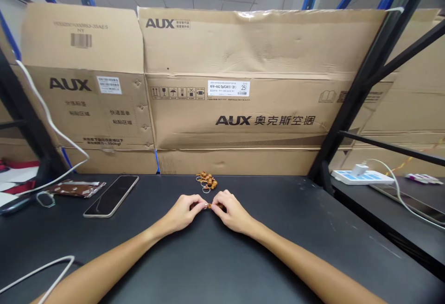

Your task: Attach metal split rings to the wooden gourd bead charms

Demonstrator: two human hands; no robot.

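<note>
Trinket, one, small, glossy and brown (209,205), is held at the middle of the flat black tabletop (208,257), between two bare hands. What shows of it runs roughly left to right, its long axis crossing the line of view; a pale bit shows at its left end, while the right part is hidden by fingers, so which way it faces cannot be told. The left hand (186,211) has thumb and forefinger pinched together at the pale end; the right hand (231,211) pinches the brown part, its fingertips closed down with only the trinket's thickness between them.

Just beyond the hands lies one heap of rounded, shiny brown pieces with thin silvery rings (212,184); they overlap too much to count exactly. To the left are one dark-screened phone with a pale rim (111,196), lying aslant, and one brown, crinkled plastic packet (74,188). Two large printed brown cardboard panels (264,53) stand behind. Far right sits one white-and-blue power strip (370,177) with one white plug (359,169).
</note>
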